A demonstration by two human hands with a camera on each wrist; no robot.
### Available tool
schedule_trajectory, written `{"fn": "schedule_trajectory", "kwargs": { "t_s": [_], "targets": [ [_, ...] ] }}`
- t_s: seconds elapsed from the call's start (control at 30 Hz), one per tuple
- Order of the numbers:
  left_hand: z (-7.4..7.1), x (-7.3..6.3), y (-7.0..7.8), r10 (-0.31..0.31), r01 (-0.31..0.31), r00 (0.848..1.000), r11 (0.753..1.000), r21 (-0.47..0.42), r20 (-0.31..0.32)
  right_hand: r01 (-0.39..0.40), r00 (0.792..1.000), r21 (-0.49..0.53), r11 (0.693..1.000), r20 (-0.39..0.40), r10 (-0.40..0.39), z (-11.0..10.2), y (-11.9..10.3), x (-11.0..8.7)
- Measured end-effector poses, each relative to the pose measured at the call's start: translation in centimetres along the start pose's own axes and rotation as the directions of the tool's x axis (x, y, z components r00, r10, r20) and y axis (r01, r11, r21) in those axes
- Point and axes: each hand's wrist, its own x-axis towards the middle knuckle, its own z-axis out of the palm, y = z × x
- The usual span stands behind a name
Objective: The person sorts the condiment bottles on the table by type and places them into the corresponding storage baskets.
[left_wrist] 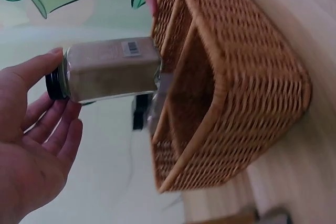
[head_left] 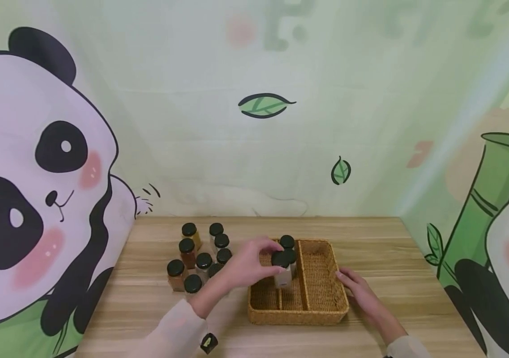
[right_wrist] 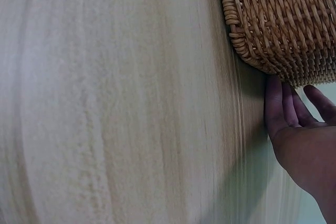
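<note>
Nearest in the head view, a pale sleeve [head_left: 173, 325] leads to the left hand [head_left: 247, 266], holding a clear, square-sided, black-lidded jar [head_left: 283, 279] of beige powder over a brown woven basket [head_left: 299, 317]. Left wrist: thumb and fingers pinch the lid [left_wrist: 55, 83]; probably glass, it should handle stiff, slick and breakable, so grip lid or shoulder. Right wrist: the right hand [right_wrist: 305, 137] touches the basket's outer side, fingers fairly straight.

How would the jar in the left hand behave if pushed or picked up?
The jar has a clear, hard-looking body, so it's probably stiff rather than squashy. Its powdery fill likely adds some weight. With flat-looking sides, it would more likely slide or tip than roll.
</note>
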Motion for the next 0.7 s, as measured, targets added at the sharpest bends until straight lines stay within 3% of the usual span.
{"fn": "schedule_trajectory", "kwargs": {
  "t_s": [0.33, 0.7],
  "targets": [
    [4.0, 0.9, -0.2, -0.076, 0.077, 0.996, 0.997, 0.008, -0.052, 0.005, 1.000, -0.001, 1.000, -0.005, -0.005, -0.1, 0.0, 0.1],
    [6.9, 1.2, -1.9, -0.078, 0.085, 0.995, 0.989, 0.117, -0.069, 0.004, 1.000, -0.018, 1.000, -0.005, -0.004, 0.0, 0.0, -0.1]
  ]
}}
